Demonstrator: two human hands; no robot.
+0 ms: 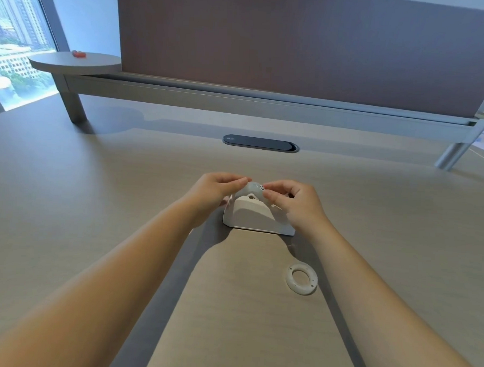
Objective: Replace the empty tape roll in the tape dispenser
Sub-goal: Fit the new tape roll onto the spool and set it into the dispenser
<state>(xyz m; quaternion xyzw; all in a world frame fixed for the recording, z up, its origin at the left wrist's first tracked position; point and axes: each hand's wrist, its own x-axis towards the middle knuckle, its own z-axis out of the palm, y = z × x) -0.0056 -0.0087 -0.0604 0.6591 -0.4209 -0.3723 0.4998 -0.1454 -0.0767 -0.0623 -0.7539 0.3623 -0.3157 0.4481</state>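
Bare forearms reached forward over a pale wood-grain surface (96, 193), smooth and matt. Behind it stood a mauve fabric partition (296, 47), a dark oval cable cover (260, 143), a round grey side shelf (74, 62) and a window (17, 34). At centre sat a white plastic tape dispenser (257, 218), wedge-shaped. Both hands met at its top: left hand (215, 192) and right hand (298, 205) pinched a pale rounded tape roll (254, 189) there. Nearer the camera, right, a white plastic ring-shaped core (301, 279) lay flat, untouched.
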